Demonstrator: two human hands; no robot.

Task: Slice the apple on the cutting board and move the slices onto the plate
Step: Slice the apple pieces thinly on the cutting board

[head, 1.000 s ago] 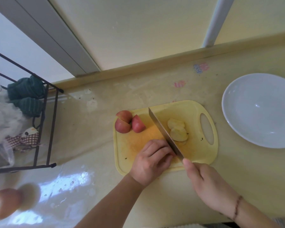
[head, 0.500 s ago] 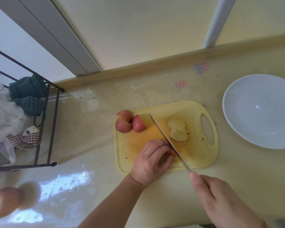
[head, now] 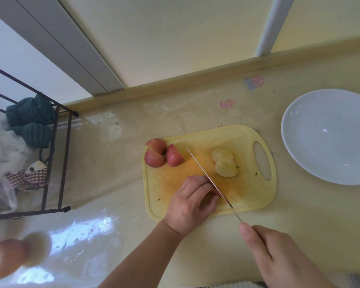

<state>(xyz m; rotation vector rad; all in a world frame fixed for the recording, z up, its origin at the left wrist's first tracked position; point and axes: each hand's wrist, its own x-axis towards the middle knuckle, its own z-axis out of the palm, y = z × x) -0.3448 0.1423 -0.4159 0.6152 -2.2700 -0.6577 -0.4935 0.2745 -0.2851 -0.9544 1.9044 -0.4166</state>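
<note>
Nearest, the right hand [head: 279, 258] is wrapped round the knife [head: 212, 180] handle, which it hides, index finger laid along the spine; blade runs diagonally up-left across the cutting board [head: 208, 169]. Left hand [head: 192, 203] sits just left of the blade, fingers [head: 197, 189] curled down, knuckles touching or nearly touching the steel. It's probably clamping the apple piece being cut, but the hand covers it, so can't confirm. Main risk: fingertips that close to the edge; if the hidden piece rolls or the blade skids on wet flesh, the cut goes into a finger. Second risk: board [head: 208, 169] sits on a glossy table [head: 299, 215] and may slide under a hard push. Further back on the board, a small stack of pale slices [head: 224, 164] lies right of the blade, near the handle cut-out; three red-skinned apple chunks [head: 163, 155] sit at the far-left corner, uncut. White plate [head: 328, 136] is off to the right, apart from the board, nothing on it. Judgement: slicing about halfway, transfer not started. Sliding slices off with the blade could drop them in the gap before the plate.
</note>
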